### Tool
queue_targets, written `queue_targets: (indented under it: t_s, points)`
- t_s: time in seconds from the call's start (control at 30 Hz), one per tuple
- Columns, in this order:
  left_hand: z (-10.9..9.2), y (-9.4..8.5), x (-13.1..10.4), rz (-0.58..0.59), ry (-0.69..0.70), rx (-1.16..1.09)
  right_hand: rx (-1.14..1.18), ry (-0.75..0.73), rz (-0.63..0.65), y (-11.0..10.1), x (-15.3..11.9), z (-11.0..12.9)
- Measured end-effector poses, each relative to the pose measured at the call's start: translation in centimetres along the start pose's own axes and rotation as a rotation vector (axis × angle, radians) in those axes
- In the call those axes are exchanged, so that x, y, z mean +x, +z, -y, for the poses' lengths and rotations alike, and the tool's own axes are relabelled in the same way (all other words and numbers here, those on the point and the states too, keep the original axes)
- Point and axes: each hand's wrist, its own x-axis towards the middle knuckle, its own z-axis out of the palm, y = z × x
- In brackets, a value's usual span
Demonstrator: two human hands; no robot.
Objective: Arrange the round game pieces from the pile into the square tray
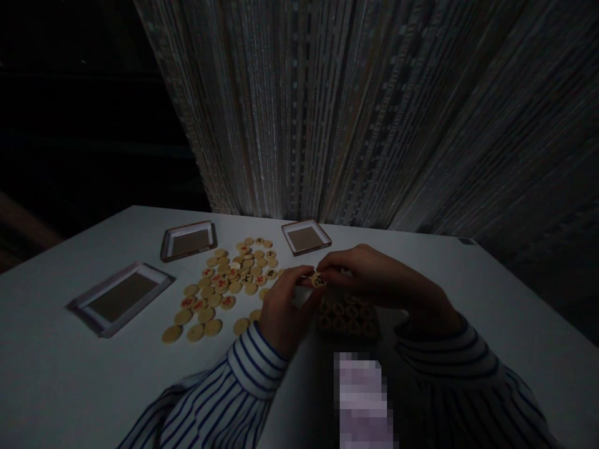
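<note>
I have a small round piece (319, 280) up between my two hands, marked face toward me, probably so I can read its black sign. My right hand (369, 274) has thumb and forefinger pinched on its edge. My left hand (283, 305) meets it from the other side, perhaps to steady it; I cannot tell whether those fingers grip or only touch, since their tips are in shadow.

Just below sits the box (349, 337), with other pieces in rows, close to me, I suppose, to keep the reach short. The loose pieces (222, 285) spread to the left on the white table (140, 386), some overlapping (plenty are blank side up, which hides their signs). The near tray (125, 295), the far-left tray (189, 242) and the back tray (305, 238) stand around that spread, seemingly out of my hands' way. The curtain (290, 125) hangs behind.
</note>
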Motion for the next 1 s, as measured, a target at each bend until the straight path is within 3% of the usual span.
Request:
queue_targets:
  t_s: [0.27, 0.43, 0.6, 1.0]
  points:
    - [-0.5, 0.4, 0.2, 0.055, -0.504, -0.600, -0.008, 0.002, 0.010, -0.1, -0.1, -0.2]
    - [-0.8, 0.3, 0.6, 0.042, -0.669, -0.737, 0.005, -0.007, 0.034, -0.1, 0.0, 0.1]
    - [-1.0, 0.1, 0.7, 0.045, -0.741, -0.764, 0.011, 0.008, 0.041, -0.2, 0.1, 0.3]
    - [-0.9, 0.3, 0.5, 0.021, -0.723, -0.788, -0.008, -0.002, 0.013, 0.1, 0.1, -0.1]
